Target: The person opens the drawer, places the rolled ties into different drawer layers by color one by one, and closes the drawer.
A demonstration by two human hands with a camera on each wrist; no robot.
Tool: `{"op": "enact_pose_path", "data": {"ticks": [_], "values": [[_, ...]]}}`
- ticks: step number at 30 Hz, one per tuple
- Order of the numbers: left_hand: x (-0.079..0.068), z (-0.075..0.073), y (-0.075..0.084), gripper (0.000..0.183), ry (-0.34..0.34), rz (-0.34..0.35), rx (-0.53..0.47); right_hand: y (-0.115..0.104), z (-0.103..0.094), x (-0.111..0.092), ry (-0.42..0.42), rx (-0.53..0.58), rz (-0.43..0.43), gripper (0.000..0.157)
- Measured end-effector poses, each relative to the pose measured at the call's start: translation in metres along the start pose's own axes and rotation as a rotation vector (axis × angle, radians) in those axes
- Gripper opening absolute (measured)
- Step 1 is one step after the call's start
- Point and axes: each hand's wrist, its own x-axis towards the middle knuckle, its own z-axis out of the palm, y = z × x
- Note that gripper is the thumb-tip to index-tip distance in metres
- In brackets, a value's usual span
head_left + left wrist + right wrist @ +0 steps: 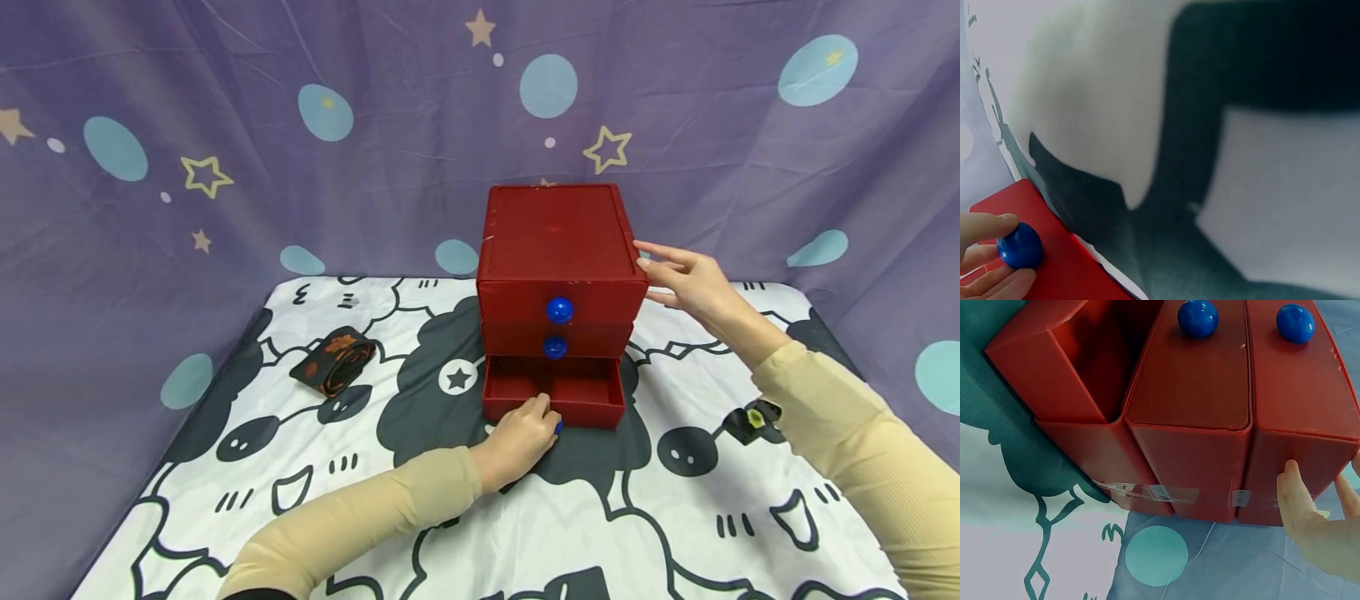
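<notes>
A red three-drawer cabinet (558,237) stands on the patterned cloth, with a blue ball knob on each drawer. Its bottom drawer (592,412) is pulled partway out, and the inside that shows is bare red. My left hand (519,437) pinches that drawer's blue knob (1020,245) between thumb and fingers. On the cabinet's right side, near the top, my right hand (693,283) rests with straight fingers. In the right wrist view those fingertips (1292,478) lie against the side wall of the top drawer unit.
To the left lies a rolled dark strip of cloth with an orange pattern (335,360). A small dark item with a yellow-green patch (752,420) lies on the right, beside my right sleeve. A purple curtain (405,167) hangs behind the table.
</notes>
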Motion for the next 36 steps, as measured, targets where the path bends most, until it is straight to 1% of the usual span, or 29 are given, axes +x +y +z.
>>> {"op": "enact_pose_path", "data": {"ticks": [7,13,27,32,36], "values": [[-0.002,-0.002,0.002,0.011,-0.014,0.031,0.024,0.001,-0.001,0.001,0.006,0.005,0.002,0.057],[-0.005,-0.005,0.007,0.008,-0.025,0.040,0.041,0.000,0.000,-0.001,0.005,0.002,0.000,0.058],[-0.013,-0.012,0.017,0.011,0.004,0.087,0.064,0.000,0.001,-0.001,0.008,-0.017,-0.001,0.057],[-0.017,-0.013,0.022,0.009,-0.002,0.112,0.046,0.000,0.000,-0.001,0.007,-0.027,0.004,0.058],[-0.019,-0.014,0.025,0.005,0.008,0.120,0.034,0.000,0.000,-0.001,0.007,0.000,0.005,0.056]]}}
